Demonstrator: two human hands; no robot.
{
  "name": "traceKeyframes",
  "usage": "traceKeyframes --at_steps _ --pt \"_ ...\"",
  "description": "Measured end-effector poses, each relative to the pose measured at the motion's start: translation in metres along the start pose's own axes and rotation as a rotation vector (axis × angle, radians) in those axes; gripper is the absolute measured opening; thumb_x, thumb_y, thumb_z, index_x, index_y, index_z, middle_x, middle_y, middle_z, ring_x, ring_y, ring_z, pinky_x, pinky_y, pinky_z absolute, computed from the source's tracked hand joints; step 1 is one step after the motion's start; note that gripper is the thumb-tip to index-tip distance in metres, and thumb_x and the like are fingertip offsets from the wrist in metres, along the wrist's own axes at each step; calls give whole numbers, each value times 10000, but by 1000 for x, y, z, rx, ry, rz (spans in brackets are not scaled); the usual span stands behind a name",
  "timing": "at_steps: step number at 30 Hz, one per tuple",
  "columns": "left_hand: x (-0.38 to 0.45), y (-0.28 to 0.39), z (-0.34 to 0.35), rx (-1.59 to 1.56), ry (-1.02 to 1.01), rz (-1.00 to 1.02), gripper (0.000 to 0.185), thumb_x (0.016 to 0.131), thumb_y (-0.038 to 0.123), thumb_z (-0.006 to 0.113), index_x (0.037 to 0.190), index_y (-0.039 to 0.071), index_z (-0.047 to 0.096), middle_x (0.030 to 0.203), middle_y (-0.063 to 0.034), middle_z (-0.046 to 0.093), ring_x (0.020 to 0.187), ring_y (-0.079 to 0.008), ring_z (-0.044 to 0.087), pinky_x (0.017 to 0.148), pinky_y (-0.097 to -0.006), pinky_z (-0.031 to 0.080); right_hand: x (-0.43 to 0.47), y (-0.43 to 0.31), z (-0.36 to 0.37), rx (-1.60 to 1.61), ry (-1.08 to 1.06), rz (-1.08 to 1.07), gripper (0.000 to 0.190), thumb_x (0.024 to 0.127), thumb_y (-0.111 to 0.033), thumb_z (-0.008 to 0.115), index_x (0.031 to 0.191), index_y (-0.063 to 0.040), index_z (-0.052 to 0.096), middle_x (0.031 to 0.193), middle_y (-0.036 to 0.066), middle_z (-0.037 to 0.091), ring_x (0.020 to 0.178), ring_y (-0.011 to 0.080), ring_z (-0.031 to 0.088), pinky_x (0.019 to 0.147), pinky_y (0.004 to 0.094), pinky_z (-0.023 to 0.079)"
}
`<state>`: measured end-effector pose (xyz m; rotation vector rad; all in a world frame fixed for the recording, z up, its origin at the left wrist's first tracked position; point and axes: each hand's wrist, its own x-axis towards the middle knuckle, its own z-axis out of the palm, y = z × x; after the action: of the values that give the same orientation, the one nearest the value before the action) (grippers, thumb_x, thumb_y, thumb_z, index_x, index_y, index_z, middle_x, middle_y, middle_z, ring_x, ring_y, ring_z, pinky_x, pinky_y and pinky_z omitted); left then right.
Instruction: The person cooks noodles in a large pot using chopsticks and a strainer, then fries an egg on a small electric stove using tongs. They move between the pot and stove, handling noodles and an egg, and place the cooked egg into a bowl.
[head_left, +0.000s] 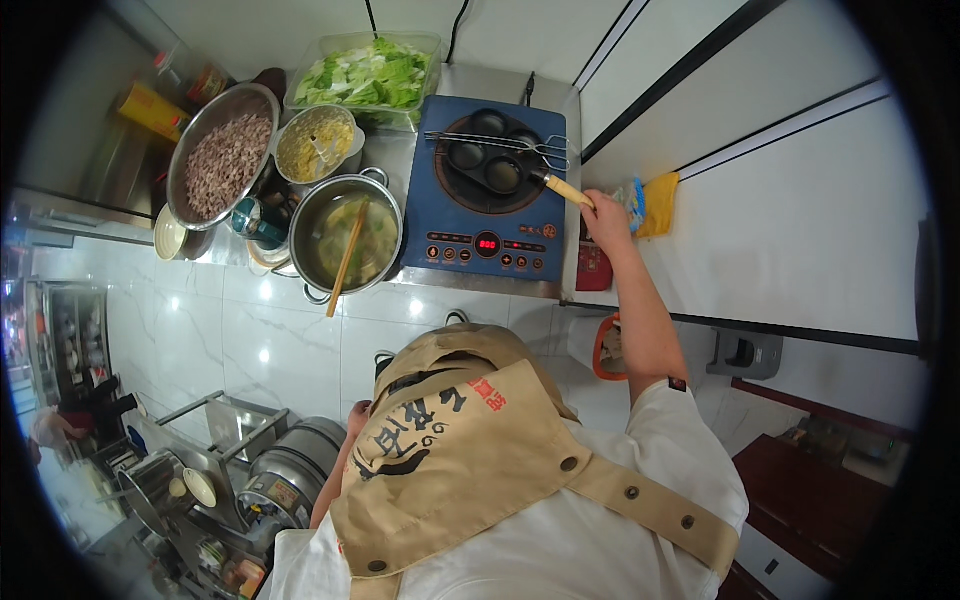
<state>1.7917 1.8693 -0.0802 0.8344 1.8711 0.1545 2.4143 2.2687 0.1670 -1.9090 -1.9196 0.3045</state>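
Note:
My right hand is closed around the light wooden handle of a black pan with several round wells. The pan rests on a blue induction cooktop whose red display is lit. Metal tongs lie across the top of the pan. My left hand hangs low by the tan apron, partly hidden by it, so its fingers do not show clearly. Left of the cooktop stands a steel pot of broth with wooden chopsticks leaning in it.
Behind the pot are a pot of yellow mixture, a large steel bowl of minced meat and a plastic tub of chopped lettuce. A yellow package lies to the cooktop's right. Below stands a bin with an orange rim.

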Motion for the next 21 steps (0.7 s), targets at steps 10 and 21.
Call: traceKeyframes --at_steps 10,21 --pt "-36 22 -6 -176 1 59 584 934 457 696 1204 -60 667 1027 -214 743 946 -277 711 825 -387 552 0 3 4 23 0 25 237 935 -189 668 1130 -53 677 1033 192 698 972 414 655 849 486 519" --pt "-44 17 -8 -60 48 101 531 953 417 684 1175 -66 676 1026 -228 742 929 -300 716 803 -397 551 2 0 3 5 9 36 246 923 -179 681 1133 -50 678 1012 210 698 952 426 663 833 494 527"
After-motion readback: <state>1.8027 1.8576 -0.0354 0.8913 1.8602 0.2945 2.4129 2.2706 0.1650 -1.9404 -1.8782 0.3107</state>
